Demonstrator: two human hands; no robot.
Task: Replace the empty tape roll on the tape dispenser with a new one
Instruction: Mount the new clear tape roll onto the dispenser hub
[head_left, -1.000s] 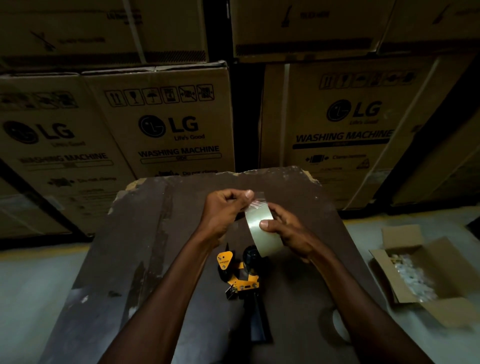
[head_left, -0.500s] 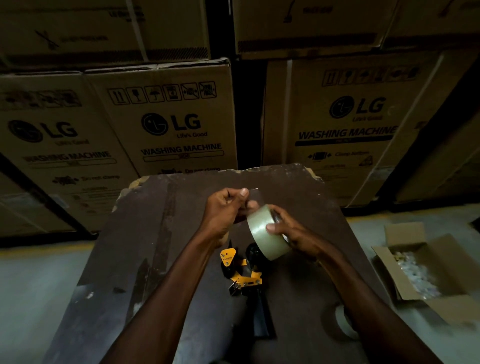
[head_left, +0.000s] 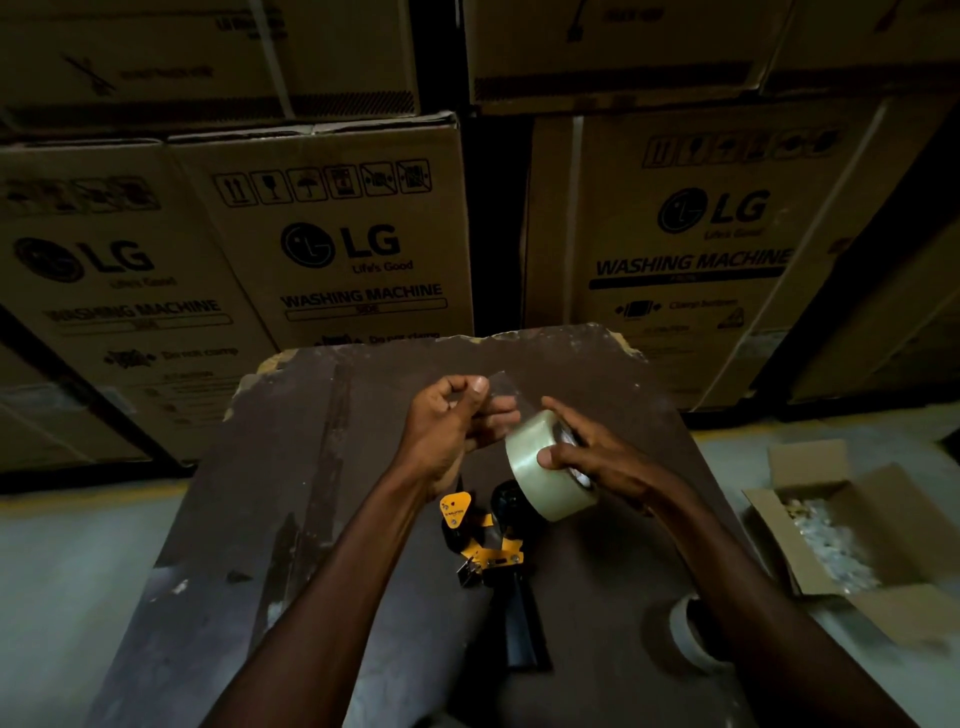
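A full roll of clear tape (head_left: 540, 473) hangs above the dark brown table (head_left: 291, 499), gripped by my right hand (head_left: 592, 457) with the thumb on its outer face and fingers through the core. My left hand (head_left: 447, 426) pinches the loose clear tape end (head_left: 498, 395) between thumb and fingers, up and left of the roll. Below both hands the yellow and black tape dispenser (head_left: 483, 540) lies on the table, handle pointing toward me, its black hub bare. A pale empty tape roll (head_left: 685, 629) lies on the table near my right forearm, partly hidden by it.
Stacked cardboard washing machine boxes (head_left: 343, 234) form a wall right behind the table's far edge. An open cardboard box (head_left: 852, 525) with white pieces inside sits on the grey floor to the right. Grey floor also runs along the table's left side.
The roll has turned and dropped lower toward the right, with my right fingers now through its core. My left hand keeps the pinched tape end and a longer strip is pulled free.
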